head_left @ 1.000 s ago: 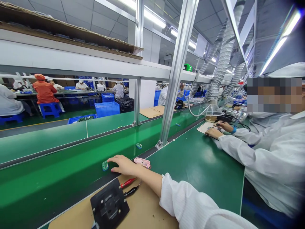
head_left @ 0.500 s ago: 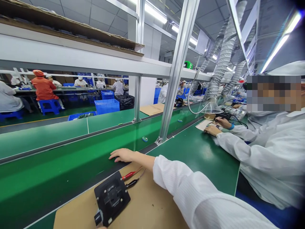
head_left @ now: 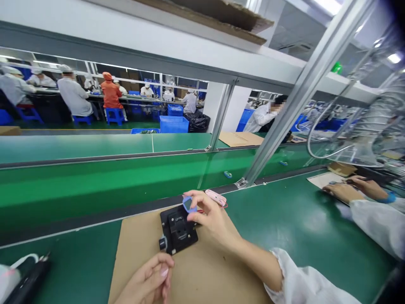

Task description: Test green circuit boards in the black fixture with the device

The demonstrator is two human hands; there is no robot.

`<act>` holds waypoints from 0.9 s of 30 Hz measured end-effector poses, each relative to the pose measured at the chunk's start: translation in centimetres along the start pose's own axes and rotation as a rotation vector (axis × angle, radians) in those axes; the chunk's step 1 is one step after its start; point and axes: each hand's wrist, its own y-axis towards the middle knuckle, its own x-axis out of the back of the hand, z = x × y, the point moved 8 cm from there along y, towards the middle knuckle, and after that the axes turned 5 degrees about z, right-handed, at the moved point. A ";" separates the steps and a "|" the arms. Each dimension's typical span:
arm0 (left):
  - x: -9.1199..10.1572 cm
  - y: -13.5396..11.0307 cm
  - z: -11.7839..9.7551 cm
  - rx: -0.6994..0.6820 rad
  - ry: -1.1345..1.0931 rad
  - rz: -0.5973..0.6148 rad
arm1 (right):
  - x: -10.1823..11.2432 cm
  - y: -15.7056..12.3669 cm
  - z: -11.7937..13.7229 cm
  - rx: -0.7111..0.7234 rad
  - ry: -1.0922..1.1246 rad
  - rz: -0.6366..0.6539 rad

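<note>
Right hand (head_left: 212,221) pinches a blue plastic ring (head_left: 185,200) over a black fixture (head_left: 179,231); empty left hand (head_left: 144,279) rests loosely curled at 6 o'clock.

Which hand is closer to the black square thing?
The right hand is closer: it pinches a small blue piece right over the black fixture. The left hand sits just below the fixture's near edge and doesn't seem to touch it.
</note>
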 end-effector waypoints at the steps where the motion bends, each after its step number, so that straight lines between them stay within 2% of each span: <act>1: 0.0 0.0 -0.1 -0.004 0.003 0.002 | -0.9 -0.8 0.7 0.058 -0.056 0.017; 5: 0.2 0.1 -0.1 -0.030 0.005 0.021 | -3.5 -2.8 2.0 0.332 -0.318 0.079; 11: 0.6 0.4 0.4 -0.051 -0.016 0.056 | -3.8 -3.4 1.7 0.461 -0.506 0.113; 16: 0.6 0.3 0.3 -0.045 -0.021 0.044 | -3.8 -3.6 2.4 0.504 -0.617 0.160; 21: 0.4 0.2 0.1 -0.055 -0.019 0.040 | -3.0 -3.4 3.1 0.543 -0.606 0.099; 27: 0.2 0.0 -0.2 -0.043 -0.008 0.017 | -3.2 -3.4 1.8 0.473 -0.652 0.222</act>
